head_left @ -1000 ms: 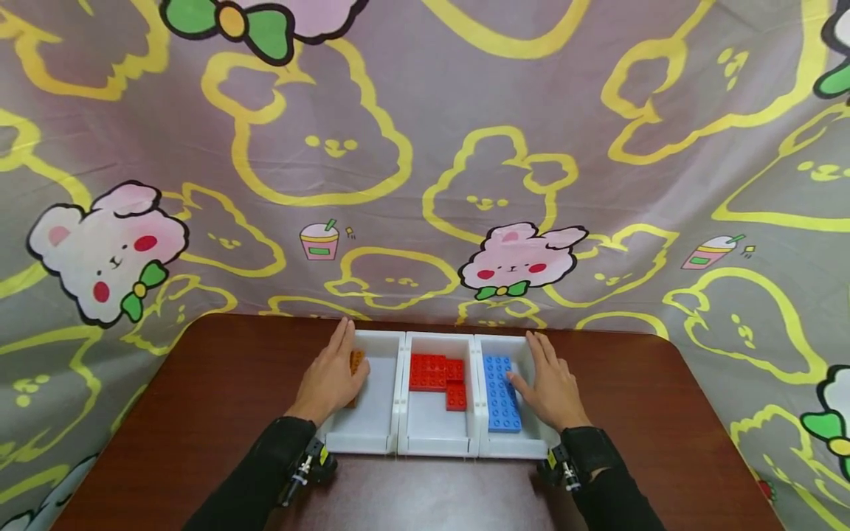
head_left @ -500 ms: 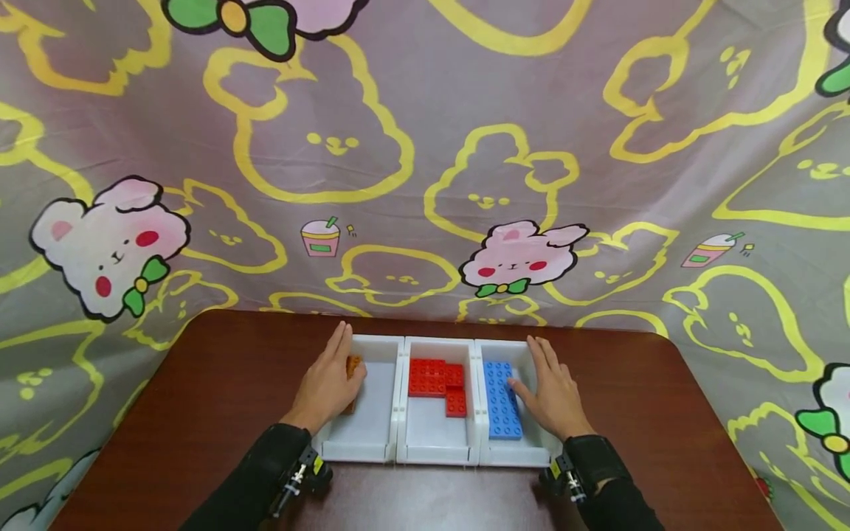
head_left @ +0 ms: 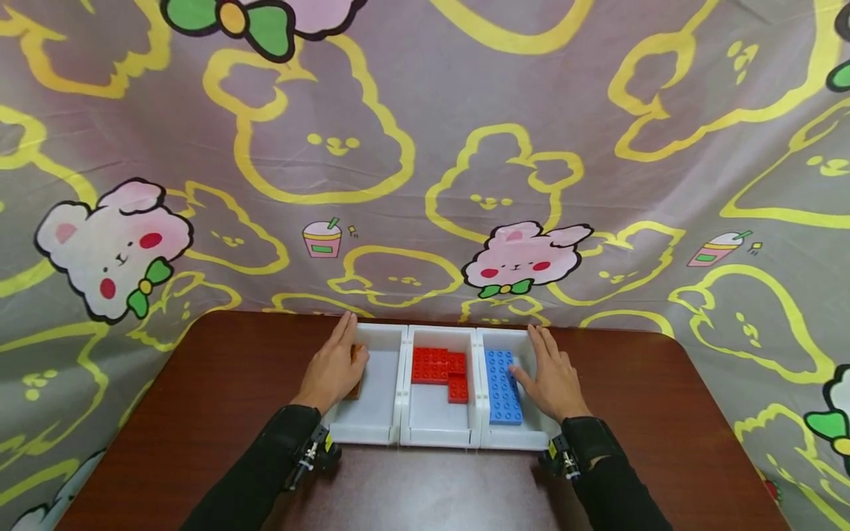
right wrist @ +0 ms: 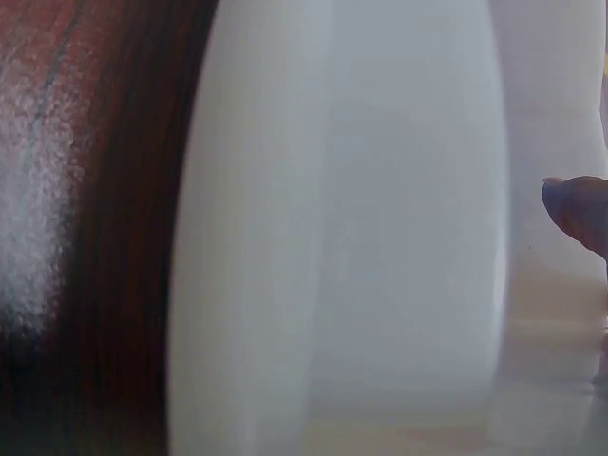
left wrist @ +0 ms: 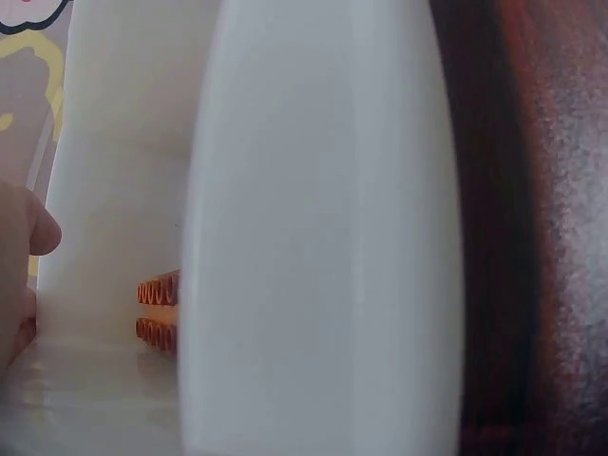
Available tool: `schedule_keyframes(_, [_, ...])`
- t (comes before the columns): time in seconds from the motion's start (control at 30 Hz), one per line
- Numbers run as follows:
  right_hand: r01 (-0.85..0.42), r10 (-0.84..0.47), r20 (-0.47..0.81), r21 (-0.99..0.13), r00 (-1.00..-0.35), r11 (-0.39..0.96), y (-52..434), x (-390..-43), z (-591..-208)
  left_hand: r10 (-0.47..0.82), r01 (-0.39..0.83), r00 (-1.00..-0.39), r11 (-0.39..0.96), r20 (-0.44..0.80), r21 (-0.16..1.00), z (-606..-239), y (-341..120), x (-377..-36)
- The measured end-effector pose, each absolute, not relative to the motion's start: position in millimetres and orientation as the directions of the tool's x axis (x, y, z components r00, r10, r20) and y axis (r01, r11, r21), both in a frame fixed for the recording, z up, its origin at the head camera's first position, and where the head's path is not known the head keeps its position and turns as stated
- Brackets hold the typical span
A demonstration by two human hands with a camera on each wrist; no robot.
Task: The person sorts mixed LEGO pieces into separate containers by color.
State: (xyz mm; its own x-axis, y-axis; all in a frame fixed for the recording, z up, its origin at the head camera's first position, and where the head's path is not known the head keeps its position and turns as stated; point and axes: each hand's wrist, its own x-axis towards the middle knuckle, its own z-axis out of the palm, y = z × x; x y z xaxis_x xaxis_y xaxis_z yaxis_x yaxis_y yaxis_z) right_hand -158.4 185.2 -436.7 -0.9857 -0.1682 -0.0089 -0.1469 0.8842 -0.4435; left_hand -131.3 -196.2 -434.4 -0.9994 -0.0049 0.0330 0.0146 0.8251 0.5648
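A: Where's the tray [head_left: 438,436] relative to your hands?
B: Between them. Left hand [head_left: 330,369] flat on its left wall, right hand [head_left: 550,380] on its right; fingers [head_left: 541,346] straight, gripping nothing. Long axis left-right across the desk [head_left: 219,398].

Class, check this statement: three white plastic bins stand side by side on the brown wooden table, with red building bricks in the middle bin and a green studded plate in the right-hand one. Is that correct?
Not quite. The studded plate in the right-hand white plastic bin is blue, not green, as the head view shows. The rest holds: three bins side by side on the brown wooden table, red building bricks in the middle bin.
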Motion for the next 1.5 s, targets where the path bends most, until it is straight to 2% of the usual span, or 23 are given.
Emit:
schedule_keyframes(0.2, [-0.141, -0.169, -0.027, -0.438, -0.985, 0.888, 186.4, -154.0, -437.9, -0.007, -0.012, -1.0, 0.853, -0.011, 0.522, -437.6, -192.9, -125.5])
schedule_keyframes(0.47, [-0.166, -0.181, 0.009, -0.447, -0.983, 0.879, 185.7, -139.7, -440.7, 0.001, 0.01, -1.0, 0.87, 0.02, 0.494, -440.5, -192.0, -108.0])
schedule_keyframes(0.63, [-0.156, -0.184, -0.017, -0.457, -0.983, 0.876, 185.9, -134.2, -442.3, 0.0, -0.009, -1.0, 0.877, -0.018, 0.481, -438.7, -192.7, -103.1])
schedule_keyframes(1.23, [-0.176, -0.195, 0.003, -0.447, -0.981, 0.877, 184.5, -155.8, -436.6, 0.014, -0.006, -0.999, 0.879, -0.038, 0.478, -428.7, -194.6, -125.4])
schedule_keyframes(1.5, [-0.16, -0.188, -0.02, -0.436, -0.982, 0.885, 184.5, -154.7, -434.4, -0.006, -0.025, -0.999, 0.875, -0.041, 0.484, -430.4, -192.9, -124.2])
